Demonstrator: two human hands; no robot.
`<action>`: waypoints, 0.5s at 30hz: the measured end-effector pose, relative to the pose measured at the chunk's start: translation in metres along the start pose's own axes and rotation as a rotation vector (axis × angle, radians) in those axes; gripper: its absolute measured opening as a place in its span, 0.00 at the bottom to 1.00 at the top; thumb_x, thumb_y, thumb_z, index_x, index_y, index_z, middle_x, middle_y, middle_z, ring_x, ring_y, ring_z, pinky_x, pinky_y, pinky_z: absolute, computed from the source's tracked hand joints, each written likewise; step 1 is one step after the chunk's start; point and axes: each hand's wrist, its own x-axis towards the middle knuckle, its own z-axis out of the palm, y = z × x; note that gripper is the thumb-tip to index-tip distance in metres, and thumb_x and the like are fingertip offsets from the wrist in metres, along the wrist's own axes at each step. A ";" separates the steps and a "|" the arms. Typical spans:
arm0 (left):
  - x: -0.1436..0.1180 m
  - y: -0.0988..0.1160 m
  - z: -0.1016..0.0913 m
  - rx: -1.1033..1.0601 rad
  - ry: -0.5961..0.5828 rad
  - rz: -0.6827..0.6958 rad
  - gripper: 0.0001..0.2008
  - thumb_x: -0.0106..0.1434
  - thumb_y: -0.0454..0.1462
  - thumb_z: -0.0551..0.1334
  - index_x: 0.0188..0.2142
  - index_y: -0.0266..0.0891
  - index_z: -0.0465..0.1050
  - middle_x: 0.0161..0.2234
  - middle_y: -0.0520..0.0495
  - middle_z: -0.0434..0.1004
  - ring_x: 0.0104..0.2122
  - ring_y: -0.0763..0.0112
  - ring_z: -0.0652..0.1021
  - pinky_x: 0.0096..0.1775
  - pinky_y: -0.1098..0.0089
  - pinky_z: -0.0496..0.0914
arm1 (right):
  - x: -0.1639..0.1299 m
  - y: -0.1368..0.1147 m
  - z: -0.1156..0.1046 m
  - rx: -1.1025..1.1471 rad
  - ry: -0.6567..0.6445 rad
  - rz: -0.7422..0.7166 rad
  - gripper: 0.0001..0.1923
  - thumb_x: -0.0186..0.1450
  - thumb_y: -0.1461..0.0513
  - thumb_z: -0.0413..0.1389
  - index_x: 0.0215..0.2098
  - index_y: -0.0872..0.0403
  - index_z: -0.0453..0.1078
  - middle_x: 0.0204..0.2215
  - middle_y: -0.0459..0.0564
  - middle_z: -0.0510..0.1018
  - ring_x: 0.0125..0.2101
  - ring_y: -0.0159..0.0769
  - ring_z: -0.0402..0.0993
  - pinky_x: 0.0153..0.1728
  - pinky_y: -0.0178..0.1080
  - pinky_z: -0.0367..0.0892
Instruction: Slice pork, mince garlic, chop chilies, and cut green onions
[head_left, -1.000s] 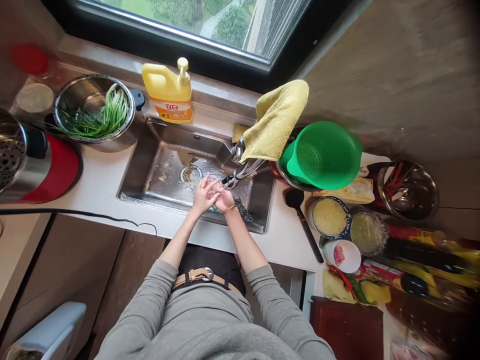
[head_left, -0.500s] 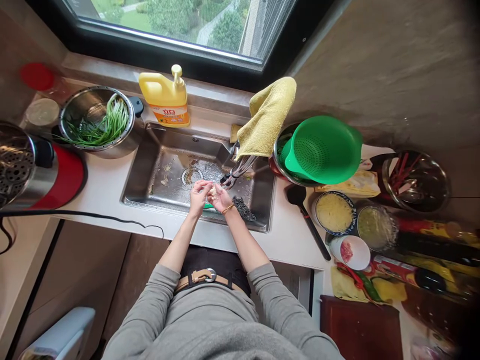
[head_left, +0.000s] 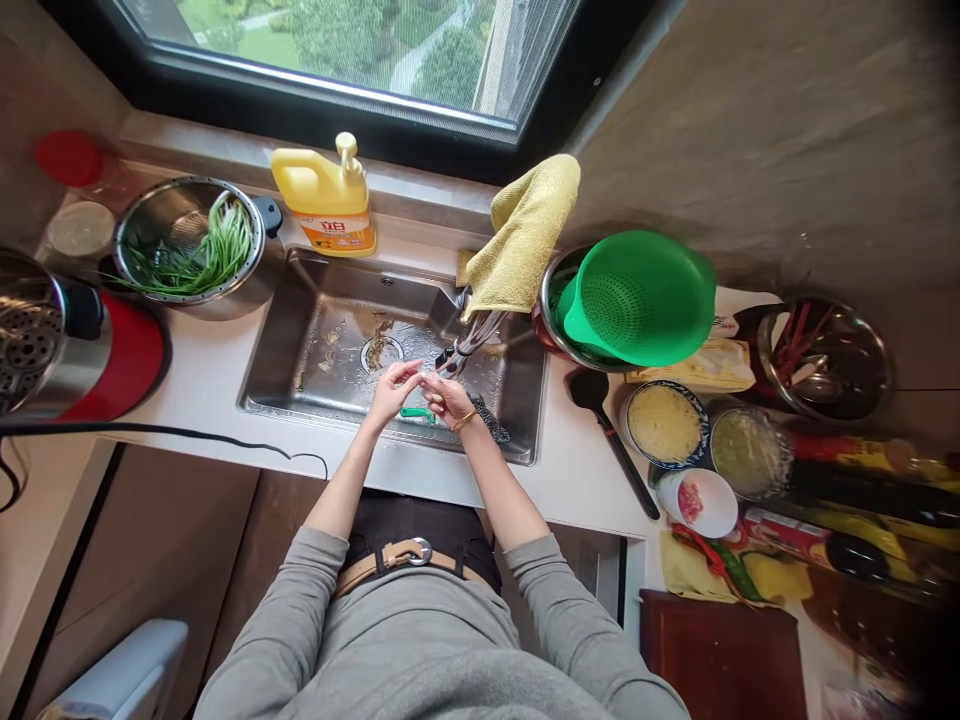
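I see my left hand point(head_left: 391, 392) and right hand point(head_left: 448, 398) meeting fingertip to fingertip, seemingly empty, beneath the faucet point(head_left: 466, 343) above the sink point(head_left: 337, 340), rinsing seemingly midway, green-handled tool point(head_left: 416, 412) lying at six o'clock.

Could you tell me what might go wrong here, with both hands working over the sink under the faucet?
1. The left hand and right hand pinch something small over the sink; it could slip toward the open drain.
2. The yellow cloth draped on the faucet might slide off into the basin.
3. The black cord lies along the counter edge near the sink, where splashes might reach it.
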 end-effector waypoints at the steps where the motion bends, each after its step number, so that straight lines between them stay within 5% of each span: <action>1: 0.000 -0.001 0.001 -0.022 0.037 -0.027 0.11 0.49 0.34 0.70 0.34 0.40 0.79 0.31 0.49 0.77 0.32 0.73 0.74 0.40 0.74 0.66 | 0.000 0.000 0.000 -0.005 0.008 -0.009 0.16 0.50 0.58 0.65 0.33 0.55 0.68 0.26 0.43 0.72 0.17 0.19 0.57 0.10 0.25 0.44; 15: -0.008 -0.011 0.002 0.143 0.157 0.032 0.04 0.50 0.38 0.68 0.26 0.41 0.78 0.28 0.50 0.77 0.27 0.74 0.72 0.33 0.76 0.65 | 0.005 0.013 0.002 -0.332 0.203 -0.202 0.16 0.48 0.54 0.63 0.31 0.57 0.73 0.13 0.38 0.62 0.15 0.22 0.54 0.13 0.28 0.47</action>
